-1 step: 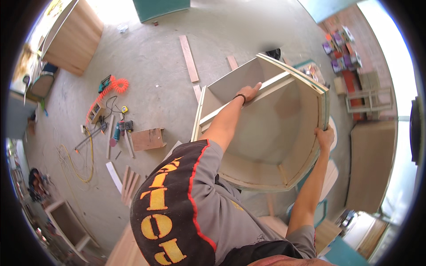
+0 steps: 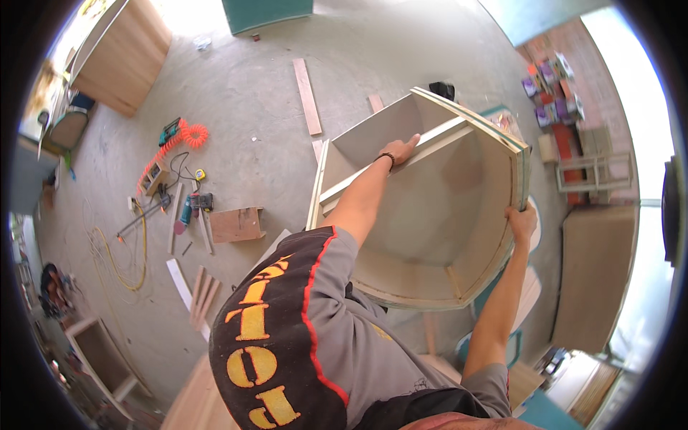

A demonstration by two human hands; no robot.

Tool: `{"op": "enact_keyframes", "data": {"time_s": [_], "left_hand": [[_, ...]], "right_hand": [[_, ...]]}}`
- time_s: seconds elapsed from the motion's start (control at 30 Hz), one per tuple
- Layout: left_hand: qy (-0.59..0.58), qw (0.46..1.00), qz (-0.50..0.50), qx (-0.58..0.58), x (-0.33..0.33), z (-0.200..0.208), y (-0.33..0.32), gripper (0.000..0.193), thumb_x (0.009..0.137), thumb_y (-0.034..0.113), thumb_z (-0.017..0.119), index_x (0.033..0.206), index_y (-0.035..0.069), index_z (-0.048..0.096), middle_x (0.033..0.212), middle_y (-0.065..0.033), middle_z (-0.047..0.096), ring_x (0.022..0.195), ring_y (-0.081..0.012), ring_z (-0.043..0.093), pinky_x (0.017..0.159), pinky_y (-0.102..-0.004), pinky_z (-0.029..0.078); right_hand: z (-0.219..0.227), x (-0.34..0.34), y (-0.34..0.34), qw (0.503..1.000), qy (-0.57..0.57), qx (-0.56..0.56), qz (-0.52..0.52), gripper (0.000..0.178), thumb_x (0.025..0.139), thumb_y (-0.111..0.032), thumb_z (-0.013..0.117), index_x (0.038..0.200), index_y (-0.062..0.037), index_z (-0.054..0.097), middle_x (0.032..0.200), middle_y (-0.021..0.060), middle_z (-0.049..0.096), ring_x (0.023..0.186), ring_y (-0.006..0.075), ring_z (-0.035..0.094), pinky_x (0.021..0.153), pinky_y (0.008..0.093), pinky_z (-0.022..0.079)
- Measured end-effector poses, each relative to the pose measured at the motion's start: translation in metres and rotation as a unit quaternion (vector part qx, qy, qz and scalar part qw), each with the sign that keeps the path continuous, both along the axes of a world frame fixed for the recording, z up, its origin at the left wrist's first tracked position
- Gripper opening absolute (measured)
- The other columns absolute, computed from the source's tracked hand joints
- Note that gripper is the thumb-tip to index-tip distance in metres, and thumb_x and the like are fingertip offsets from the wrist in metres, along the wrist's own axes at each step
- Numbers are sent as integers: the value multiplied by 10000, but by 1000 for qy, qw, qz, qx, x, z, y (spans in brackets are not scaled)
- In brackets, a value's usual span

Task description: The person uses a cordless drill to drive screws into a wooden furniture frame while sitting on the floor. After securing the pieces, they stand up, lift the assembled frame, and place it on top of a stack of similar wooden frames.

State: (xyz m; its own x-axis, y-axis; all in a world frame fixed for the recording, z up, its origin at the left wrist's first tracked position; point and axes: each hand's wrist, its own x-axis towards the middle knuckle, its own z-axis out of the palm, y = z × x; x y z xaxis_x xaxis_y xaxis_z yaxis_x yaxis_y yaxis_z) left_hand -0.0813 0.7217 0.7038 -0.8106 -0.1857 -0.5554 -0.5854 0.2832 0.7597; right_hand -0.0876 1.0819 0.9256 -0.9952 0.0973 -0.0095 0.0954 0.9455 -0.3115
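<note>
A curved wooden cabinet frame [image 2: 430, 215] is tilted in front of me, its hollow inside facing up and a divider rail [image 2: 344, 188] crossing it. My left hand [image 2: 401, 149], with a dark bracelet at the wrist, is closed over that rail, one finger stretched along it. At the right side of the frame, my right hand [image 2: 522, 217] grips the outer rim, fingers partly hidden behind the edge. Both forearms reach out from grey short sleeves. The underside of the frame is out of sight.
On the floor to the left lie a power drill [image 2: 203, 202], an angle grinder [image 2: 188, 212], an orange coiled hose [image 2: 192, 135] and a plywood piece [image 2: 238, 225]. Wooden strips [image 2: 307, 97] lie beyond. A wood-grain cabinet [image 2: 122, 57] stands far left, a large panel [image 2: 596, 272] right.
The surroundings have shifted slightly in the view. Both hands keep the same hold on the cabinet frame, which has barely moved.
</note>
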Motion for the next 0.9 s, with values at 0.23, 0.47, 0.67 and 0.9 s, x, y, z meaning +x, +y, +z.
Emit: {"op": "enact_keyframes", "data": {"time_s": [0.23,0.47,0.67,0.9], "left_hand": [[16,989,139,-44,-44,-15,-119,1003,932,804,243,1401,-24,557,1435,-253,548,1362,-379,505,1133,-465,380],[33,967,240,-77,-82,-40,-222,1030,921,822,234,1381,-34,573,1417,-266,559,1355,-396,507,1128,-471,378],[64,943,312,-95,-120,-59,-262,1057,913,833,230,1367,-58,574,1430,-277,541,1382,-404,473,1147,-469,351],[90,912,394,-62,-136,-83,-267,1089,899,853,231,1361,-75,568,1453,-298,505,1410,-418,429,1176,-449,310]], "right_hand": [[-34,-131,-130,984,93,-24,147,451,572,-226,725,960,5,735,900,211,735,917,370,706,850,432,530],[-53,-230,-241,973,27,-58,224,476,611,-224,743,1026,8,741,924,219,740,937,363,712,852,432,533],[-69,-310,-301,951,71,-70,292,464,659,-263,768,1078,-65,754,963,193,751,951,341,715,850,431,534],[-60,-349,-351,920,102,-43,376,434,684,-270,755,1084,-103,759,980,175,752,966,349,703,870,448,527]]}}
